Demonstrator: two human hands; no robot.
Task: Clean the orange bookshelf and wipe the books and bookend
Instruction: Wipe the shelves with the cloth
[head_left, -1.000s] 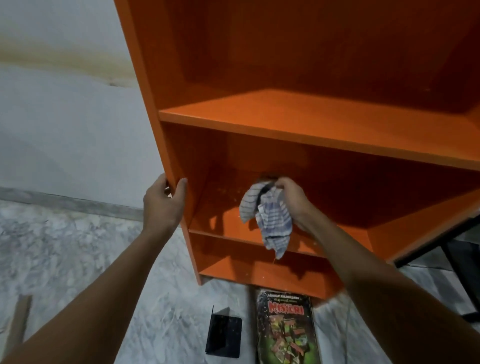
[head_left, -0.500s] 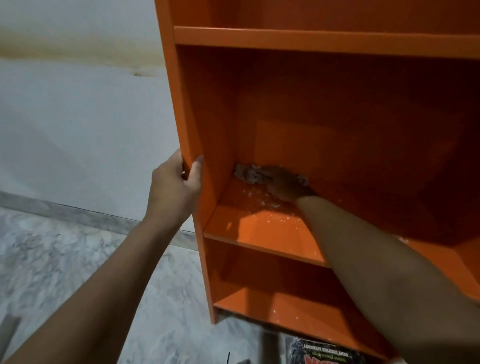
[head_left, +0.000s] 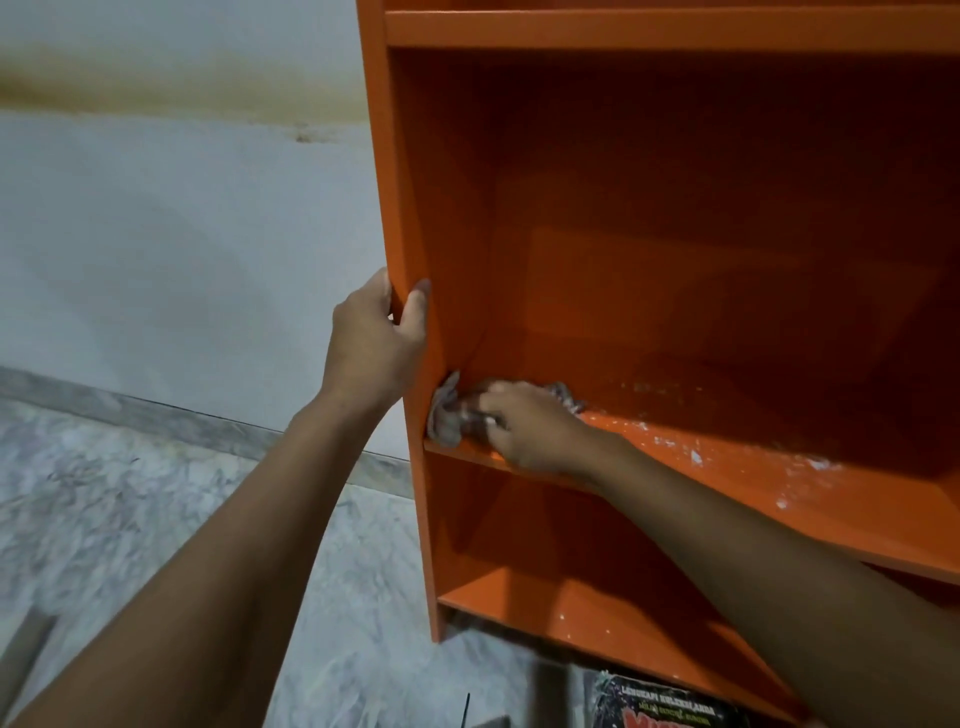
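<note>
The orange bookshelf (head_left: 675, 260) fills the right of the head view. My left hand (head_left: 374, 338) grips its left side panel, thumb inside and fingers around the outer edge. My right hand (head_left: 524, 426) presses a crumpled grey-white cloth (head_left: 447, 415) onto the middle shelf board at its front left corner, fingers curled over the cloth. White dust specks lie on that board (head_left: 727, 462) to the right of the hand. A book (head_left: 660, 706) with a dark cover and red lettering lies on the floor at the bottom edge. The bookend shows only as a thin dark tip (head_left: 466, 709).
A pale wall (head_left: 182, 234) with a brown stain band stands to the left of the shelf. The marble-patterned floor (head_left: 130, 519) runs under my left arm. The lowest shelf board (head_left: 571, 608) also carries a few white specks.
My right hand has dragged the cloth from the back of the middle shelf forward and left to its front left corner. My left hand keeps its grip on the side panel.
</note>
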